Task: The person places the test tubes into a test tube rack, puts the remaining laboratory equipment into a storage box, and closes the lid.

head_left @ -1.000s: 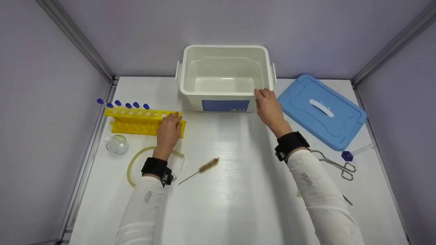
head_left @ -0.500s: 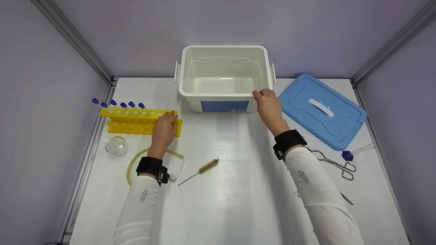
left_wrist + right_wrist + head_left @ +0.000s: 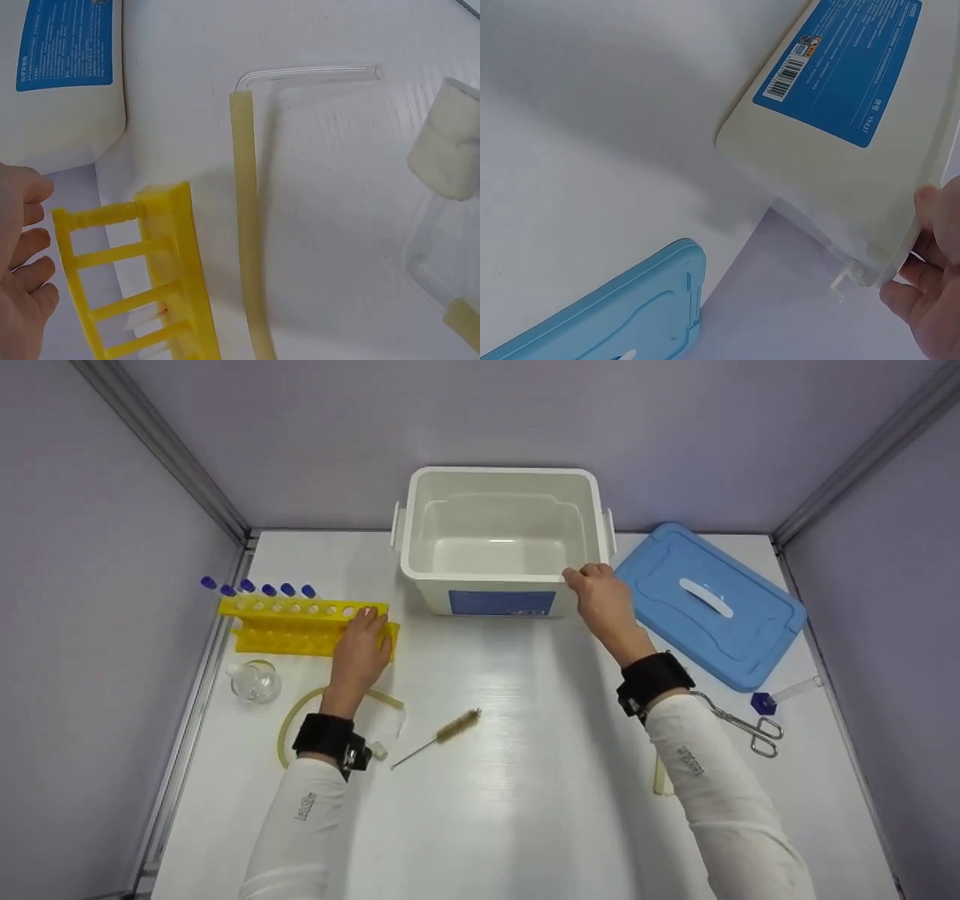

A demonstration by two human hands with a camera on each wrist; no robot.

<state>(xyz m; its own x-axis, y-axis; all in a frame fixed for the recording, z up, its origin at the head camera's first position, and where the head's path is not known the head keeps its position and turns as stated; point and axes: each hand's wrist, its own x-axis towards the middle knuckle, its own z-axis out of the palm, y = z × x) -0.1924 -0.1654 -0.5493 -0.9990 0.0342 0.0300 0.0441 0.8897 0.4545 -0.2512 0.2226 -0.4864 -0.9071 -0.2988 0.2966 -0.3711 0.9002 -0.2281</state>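
My left hand [image 3: 358, 652] rests at the right end of a yellow test tube rack [image 3: 289, 624], fingers lying over its upper edge. Several tubes with blue caps [image 3: 288, 589] stand along the rack's left part. In the left wrist view the fingertips [image 3: 43, 270] show beside the rack's end bars [image 3: 112, 255]. At the back, my right hand [image 3: 606, 601] grips the front right rim of a white storage box [image 3: 435, 598]. The right wrist view shows the thumb [image 3: 927, 199] on the box's outer wall [image 3: 840, 180]. The box is uncovered, its inside bare.
A blue lid [image 3: 667, 607] lies right of the box. Crucible tongs [image 3: 739, 724] and a blue-based glass cylinder [image 3: 796, 690] lie at the right. A bottle brush [image 3: 457, 726] lies mid-table. A glass flask [image 3: 255, 682] and rubber tubing [image 3: 289, 727] are at the left.
The rack has shifted slightly left with my left hand. In the last half second the box has moved a little toward me and rightward, with my right hand on its rim.
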